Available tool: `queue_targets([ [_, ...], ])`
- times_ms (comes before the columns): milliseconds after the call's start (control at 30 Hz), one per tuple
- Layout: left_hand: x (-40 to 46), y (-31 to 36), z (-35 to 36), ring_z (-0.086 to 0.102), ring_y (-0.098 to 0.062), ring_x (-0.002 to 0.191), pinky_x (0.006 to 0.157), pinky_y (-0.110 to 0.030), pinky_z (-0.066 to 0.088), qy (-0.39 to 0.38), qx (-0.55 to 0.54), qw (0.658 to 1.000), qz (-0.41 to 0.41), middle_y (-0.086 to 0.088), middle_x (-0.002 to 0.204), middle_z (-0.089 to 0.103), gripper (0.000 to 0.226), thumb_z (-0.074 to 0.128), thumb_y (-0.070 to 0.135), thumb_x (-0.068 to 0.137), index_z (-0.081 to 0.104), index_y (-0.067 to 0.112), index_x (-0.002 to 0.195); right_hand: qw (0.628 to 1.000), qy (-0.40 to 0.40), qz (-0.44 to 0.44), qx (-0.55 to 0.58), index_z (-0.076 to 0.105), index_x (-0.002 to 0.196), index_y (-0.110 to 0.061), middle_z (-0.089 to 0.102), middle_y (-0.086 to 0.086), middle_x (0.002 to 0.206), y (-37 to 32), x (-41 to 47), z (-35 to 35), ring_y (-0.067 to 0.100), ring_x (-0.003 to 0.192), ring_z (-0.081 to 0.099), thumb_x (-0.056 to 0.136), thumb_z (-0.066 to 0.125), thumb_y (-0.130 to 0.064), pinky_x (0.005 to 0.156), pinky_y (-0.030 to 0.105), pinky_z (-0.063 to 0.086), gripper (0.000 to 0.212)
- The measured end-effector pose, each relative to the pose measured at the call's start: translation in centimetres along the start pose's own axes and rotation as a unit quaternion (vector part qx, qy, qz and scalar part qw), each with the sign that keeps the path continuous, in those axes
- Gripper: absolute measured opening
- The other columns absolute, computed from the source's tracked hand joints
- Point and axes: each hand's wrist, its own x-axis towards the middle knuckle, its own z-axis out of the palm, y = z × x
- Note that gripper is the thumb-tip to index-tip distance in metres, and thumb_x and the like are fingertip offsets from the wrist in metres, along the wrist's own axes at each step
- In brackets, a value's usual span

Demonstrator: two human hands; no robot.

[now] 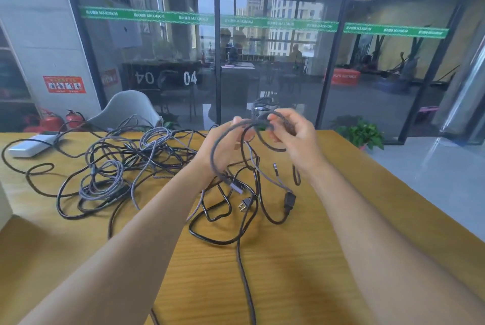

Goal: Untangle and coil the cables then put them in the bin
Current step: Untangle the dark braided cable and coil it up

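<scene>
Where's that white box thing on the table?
In the head view, the white box lies at the far left edge of the wooden table, beyond the tangled cables, with a black cable running up to it.

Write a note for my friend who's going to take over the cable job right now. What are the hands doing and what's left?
Left hand: holds loops of the dark braided cable, raised above the table.
Right hand: pinches the same cable near its top, forming a coil.
Tangled pile: black and grey cables, still knotted together on the table's left.
Black power cord: loose below the hands, with a pronged plug beside it.
Done: one coil started.
Left: finish this coil, untangle and coil the rest, bin them all. No bin is in view.
</scene>
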Motion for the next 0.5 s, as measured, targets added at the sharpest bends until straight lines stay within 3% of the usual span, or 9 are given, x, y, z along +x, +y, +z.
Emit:
queue_targets([
  [100,0.2,0.5,-1.5,0.070,-0.007,0.094,0.092,-0.037,0.055,0.008,0.023,1.000,-0.005,-0.001,0.101,0.079,0.049,0.041,0.054,0.108,0.078,0.022,0.105,0.992,-0.089,-0.041,-0.082,0.070,0.107,-0.029,0.073,-0.015,0.100,-0.2,-0.5,1.3,0.007,0.097,0.069,0.104,0.064,-0.019,0.086,0.025,0.055,0.013],
  [167,0.0,-0.1,-2.7,0.071,-0.001,0.082,0.087,-0.028,0.059,0.020,0.076,0.997,0.000,0.007,0.089,0.078,0.027,0.056,0.039,0.106,0.076,0.021,0.102,0.977,-0.143,-0.052,-0.149,0.071,0.111,-0.036,0.073,-0.020,0.107,-0.3,-0.8,1.9,0.001,0.105,0.067,0.104,0.064,-0.021,0.092,0.022,0.052,0.017],
  [267,-0.7,-1.3,-4.3,0.075,-0.005,0.084,0.082,-0.024,0.056,-0.007,0.095,0.995,-0.015,0.004,0.089,0.080,0.012,0.063,0.021,0.104,0.074,0.016,0.105,0.952,-0.214,-0.051,-0.212,0.074,0.122,-0.035,0.070,-0.020,0.115,-0.2,-1.1,2.2,0.002,0.110,0.063,0.100,0.069,-0.034,0.095,0.027,0.050,0.023],
  [333,-1.0,-1.8,-5.5,0.076,-0.009,0.090,0.089,-0.029,0.056,-0.017,0.124,0.992,-0.016,0.003,0.094,0.081,0.013,0.061,0.019,0.105,0.073,0.017,0.107,0.958,-0.196,-0.052,-0.202,0.071,0.129,-0.037,0.063,-0.019,0.126,-0.3,-1.1,2.2,0.002,0.120,0.057,0.098,0.068,-0.048,0.105,0.029,0.045,0.034],
  [400,-1.0,-1.6,-6.7,0.076,-0.010,0.090,0.091,-0.033,0.058,-0.025,0.165,0.986,-0.001,0.000,0.093,0.080,0.012,0.058,0.016,0.106,0.070,0.016,0.106,0.965,-0.118,-0.068,-0.226,0.058,0.143,-0.038,0.051,-0.017,0.145,-0.5,-0.6,2.4,0.003,0.139,0.044,0.102,0.060,-0.050,0.118,0.036,0.034,0.043],
  [467,-1.1,-0.9,-7.6,0.075,-0.018,0.089,0.091,-0.043,0.060,-0.037,0.200,0.979,0.015,-0.001,0.090,0.077,0.011,0.054,0.015,0.107,0.064,0.020,0.105,0.937,-0.096,-0.093,-0.324,0.047,0.153,-0.036,0.044,-0.013,0.157,-0.8,0.0,3.0,0.010,0.149,0.033,0.105,0.056,-0.042,0.124,0.041,0.024,0.050],
  [500,-1.1,-0.5,-8.0,0.074,-0.026,0.088,0.089,-0.050,0.060,-0.040,0.215,0.975,0.024,-0.002,0.087,0.075,0.011,0.052,0.017,0.108,0.061,0.023,0.105,0.920,-0.115,-0.099,-0.362,0.047,0.153,-0.033,0.048,-0.011,0.155,-0.8,0.2,3.5,0.013,0.147,0.036,0.106,0.057,-0.039,0.124,0.043,0.024,0.049],
])
